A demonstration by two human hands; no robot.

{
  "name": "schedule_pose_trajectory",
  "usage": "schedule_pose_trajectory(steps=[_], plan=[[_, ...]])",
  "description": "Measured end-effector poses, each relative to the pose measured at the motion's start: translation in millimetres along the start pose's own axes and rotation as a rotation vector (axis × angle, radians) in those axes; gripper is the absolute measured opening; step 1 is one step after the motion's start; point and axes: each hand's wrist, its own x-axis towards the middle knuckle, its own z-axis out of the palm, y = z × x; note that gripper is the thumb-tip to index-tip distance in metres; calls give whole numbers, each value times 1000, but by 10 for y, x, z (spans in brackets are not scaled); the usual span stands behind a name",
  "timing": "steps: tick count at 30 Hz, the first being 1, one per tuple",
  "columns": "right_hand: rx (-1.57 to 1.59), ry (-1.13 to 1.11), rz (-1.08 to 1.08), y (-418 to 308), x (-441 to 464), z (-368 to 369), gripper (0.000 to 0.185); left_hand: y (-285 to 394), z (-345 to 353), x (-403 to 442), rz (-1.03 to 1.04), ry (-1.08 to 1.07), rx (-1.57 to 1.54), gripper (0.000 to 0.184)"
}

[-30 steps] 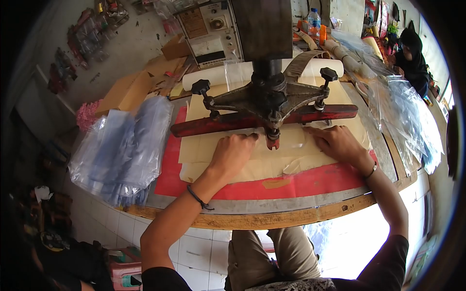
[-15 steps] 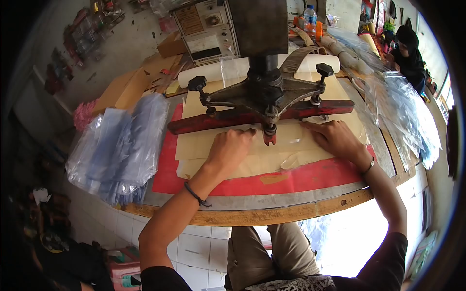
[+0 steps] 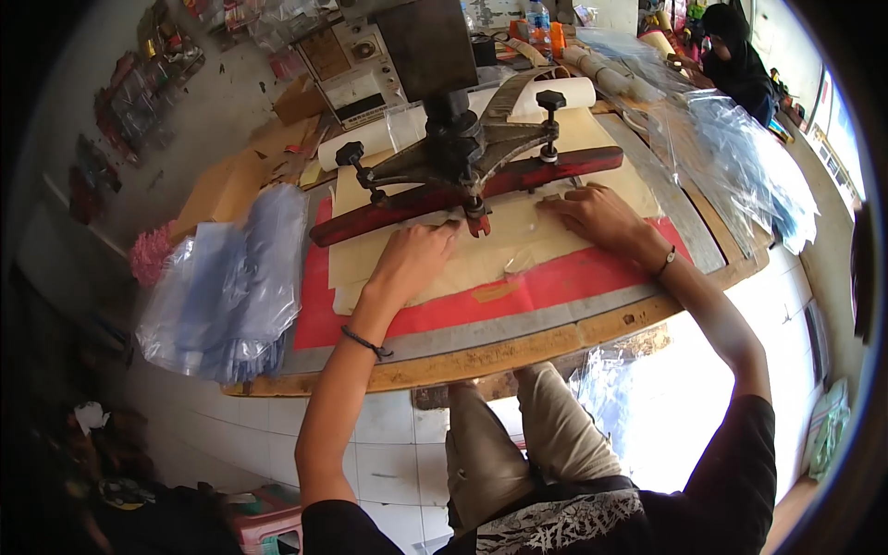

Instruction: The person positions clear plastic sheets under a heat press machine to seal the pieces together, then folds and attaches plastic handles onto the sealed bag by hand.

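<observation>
A press with a black head (image 3: 451, 129) carries a long red bar (image 3: 518, 181) low over tan sheets (image 3: 370, 268). My left hand (image 3: 413, 261) rests on the sheets at the front of the bar, fingers curled and their tips near a small red fork-shaped part (image 3: 478, 225). What those fingertips pinch, if anything, is hidden. To the right of that part, my right hand (image 3: 603, 218) lies with fingers stretched out and apart near the bar. Between the hands a clear plastic film (image 3: 518, 265) glints on the tan surface. A red sheet (image 3: 546, 285) lies underneath.
Folded clear plastic pouches (image 3: 222, 287) are piled at the left, beside a cardboard box (image 3: 218, 190). A control box (image 3: 356, 69) and a white roll (image 3: 564, 95) stand behind the press. More plastic sheets (image 3: 758, 166) cover the right side. Another person (image 3: 735, 69) is at the far right.
The view has shifted and tilted, so the table and press appear turned and higher left. Both hands stay at the front of the bar, with little visible change in their pose.
</observation>
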Motion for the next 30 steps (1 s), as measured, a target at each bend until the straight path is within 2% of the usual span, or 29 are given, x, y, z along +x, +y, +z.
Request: schedule_pose_trajectory(steps=[2, 5, 7, 10, 14, 21, 26, 30], plan=[[-82, 73, -42, -53, -93, 25, 35, 142, -55, -96, -77, -120, 147, 32], [92, 160, 30, -293, -481, -91, 29, 195, 20, -505, -3, 24, 67, 43], [143, 234, 72, -451, -721, -153, 29, 356, -119, -801, -167, -14, 18, 40], [122, 279, 108, -533, -895, -203, 29, 384, -187, -1277, -154, 143, -46, 38], [186, 230, 156, -631, -928, -244, 28, 538, -172, -1324, -289, 249, -179, 33], [286, 305, 251, -615, -944, -217, 23, 483, -146, -1388, -187, 314, -202, 30], [362, 344, 405, -651, -998, -207, 21, 507, -150, -1408, -210, 338, -230, 29], [322, 360, 350, -627, -1072, -141, 23, 524, -125, -1410, -245, 355, -265, 28]])
